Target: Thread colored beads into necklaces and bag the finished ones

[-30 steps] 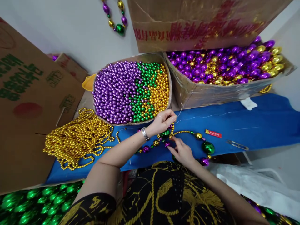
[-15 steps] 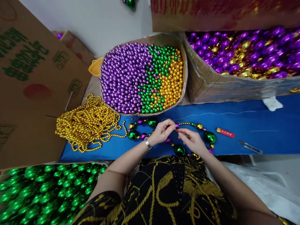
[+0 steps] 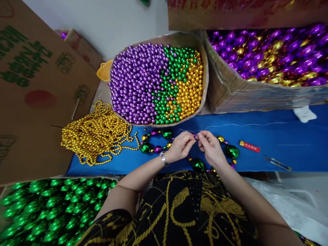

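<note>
A beaded necklace of green, gold and purple beads (image 3: 198, 165) lies looped on the blue table around my hands. My left hand (image 3: 182, 146), with a metal watch on its wrist, is closed in a pinch at the necklace, by a small purple bead (image 3: 194, 135). Close by on the right, my right hand (image 3: 209, 147) pinches thin thread at the same spot; its fingertips nearly meet the left ones. A pale thread (image 3: 241, 123) trails from there to the right across the cloth. What exactly lies between the fingertips is partly hidden.
Behind my hands stands a box of small purple, green and gold beads (image 3: 143, 82). Gold bead strands (image 3: 94, 136) are heaped at left. A red-and-yellow packet (image 3: 249, 146) and thread snips (image 3: 278, 162) lie at right. Larger beads fill a carton (image 3: 269, 97) and a lower-left box.
My right hand has risen slightly and closed in beside the left, its fingers now more curled. My left hand has shifted slightly right. The view has moved a little.
</note>
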The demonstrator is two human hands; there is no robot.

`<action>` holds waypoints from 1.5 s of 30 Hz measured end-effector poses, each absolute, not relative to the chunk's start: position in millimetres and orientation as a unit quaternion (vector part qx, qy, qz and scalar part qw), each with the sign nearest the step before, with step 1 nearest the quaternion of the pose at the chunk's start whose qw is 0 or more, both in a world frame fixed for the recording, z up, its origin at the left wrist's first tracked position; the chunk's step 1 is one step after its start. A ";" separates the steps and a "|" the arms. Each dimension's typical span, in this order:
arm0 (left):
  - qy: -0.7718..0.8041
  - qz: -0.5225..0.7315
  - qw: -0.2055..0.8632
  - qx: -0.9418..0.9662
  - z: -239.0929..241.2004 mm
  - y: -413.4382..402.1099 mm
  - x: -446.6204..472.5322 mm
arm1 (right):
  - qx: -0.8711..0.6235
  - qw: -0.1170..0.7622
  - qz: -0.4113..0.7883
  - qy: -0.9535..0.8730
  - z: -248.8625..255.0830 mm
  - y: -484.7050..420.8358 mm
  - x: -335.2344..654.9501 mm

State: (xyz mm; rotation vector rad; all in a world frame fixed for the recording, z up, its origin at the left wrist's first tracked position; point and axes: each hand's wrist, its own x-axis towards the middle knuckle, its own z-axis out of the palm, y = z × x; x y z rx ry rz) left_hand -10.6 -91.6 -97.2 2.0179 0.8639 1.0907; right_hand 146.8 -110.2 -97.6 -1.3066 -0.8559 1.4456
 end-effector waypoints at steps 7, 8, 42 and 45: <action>0.321 0.413 0.266 0.810 -99.5 -91.4 -7.9 | -0.566 0.461 0.552 -0.403 -105.7 -117.5 152.5; 0.309 0.405 0.258 0.821 -99.8 -91.2 -6.6 | -0.560 0.463 0.552 -0.409 -104.2 -116.7 151.1; 0.374 0.367 0.653 0.547 -76.6 -61.3 -20.1 | -0.411 0.385 0.624 -0.541 -108.6 -69.2 170.1; 0.358 0.368 0.633 0.580 -73.6 -61.7 -23.5 | -0.414 0.383 0.632 -0.532 -110.8 -67.3 170.9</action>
